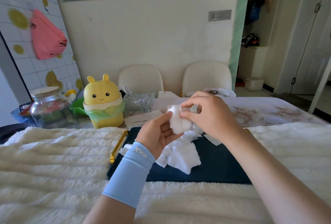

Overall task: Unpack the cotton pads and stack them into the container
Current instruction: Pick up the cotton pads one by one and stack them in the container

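Hovering above the dark tray (223,166), the bundle of cotton pads (179,124) stands roughly upright between both hands: the left hand (157,135) cups it from below, the right hand (209,116) pinches its upper side

dark blue tray (223,166): right end hidden under the right forearm (268,170); near left corner under the left sleeve (129,173). loose cotton pads (182,157) on the tray: partly covered by the left hand (157,134). wad of cotton pads (178,123) above the tray's far edge: right side hidden by the right hand (209,114). clear item (194,108) at those fingertips: wrap or container, cannot tell. paper sheet (143,119) just beyond the tray: print too small to read. pink bag (47,37) far left of the tray: blurred.
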Action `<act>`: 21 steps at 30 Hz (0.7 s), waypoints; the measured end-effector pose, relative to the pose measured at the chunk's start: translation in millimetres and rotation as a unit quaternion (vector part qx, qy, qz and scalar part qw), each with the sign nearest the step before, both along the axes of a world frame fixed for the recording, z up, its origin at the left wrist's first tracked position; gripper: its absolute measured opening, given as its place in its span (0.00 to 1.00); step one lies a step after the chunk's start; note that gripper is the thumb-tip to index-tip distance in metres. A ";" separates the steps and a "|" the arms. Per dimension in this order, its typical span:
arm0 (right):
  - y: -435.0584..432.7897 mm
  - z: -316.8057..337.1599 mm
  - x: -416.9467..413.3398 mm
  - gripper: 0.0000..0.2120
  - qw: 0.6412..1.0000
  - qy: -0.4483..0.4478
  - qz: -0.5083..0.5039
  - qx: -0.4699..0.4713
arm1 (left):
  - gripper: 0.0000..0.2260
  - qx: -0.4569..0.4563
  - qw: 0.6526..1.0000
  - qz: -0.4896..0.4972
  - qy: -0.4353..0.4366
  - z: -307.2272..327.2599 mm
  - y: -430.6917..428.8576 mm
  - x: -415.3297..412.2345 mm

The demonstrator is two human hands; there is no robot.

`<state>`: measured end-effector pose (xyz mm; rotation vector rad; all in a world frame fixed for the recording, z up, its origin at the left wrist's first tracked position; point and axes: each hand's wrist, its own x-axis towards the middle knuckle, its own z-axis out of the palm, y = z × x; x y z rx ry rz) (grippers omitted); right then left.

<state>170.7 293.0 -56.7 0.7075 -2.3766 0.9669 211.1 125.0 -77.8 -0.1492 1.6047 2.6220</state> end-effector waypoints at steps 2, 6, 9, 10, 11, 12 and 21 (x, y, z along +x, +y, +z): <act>1.1 -0.2 -0.9 0.08 0.999 -0.029 0.013 -0.001 | 0.10 -0.004 1.000 -0.010 -0.004 -0.1 -0.8 -0.5; 2.7 0.5 -0.7 0.05 0.998 -0.060 0.017 -0.032 | 0.10 0.008 1.000 -0.028 -0.008 -0.4 -1.8 -0.4; 2.0 1.3 1.8 0.03 0.999 -0.031 0.002 -0.042 | 0.10 0.052 0.998 -0.040 -0.019 1.0 -1.7 1.0; 1.7 0.9 1.7 0.03 0.998 -0.026 -0.002 -0.049 | 0.10 0.063 0.997 -0.043 -0.024 1.3 -1.7 1.4; 1.9 0.5 1.6 0.02 0.998 -0.024 -0.003 -0.056 | 0.11 0.073 0.996 -0.047 -0.029 1.0 -1.7 1.7; 2.2 0.2 0.8 0.02 0.998 -0.025 -0.002 -0.062 | 0.11 0.081 0.995 -0.049 -0.035 1.0 -1.4 1.9; 1.9 3.0 -2.6 0.04 0.976 -0.071 0.067 -0.195 | 0.08 0.047 0.998 0.010 -0.040 -2.7 -1.1 -1.4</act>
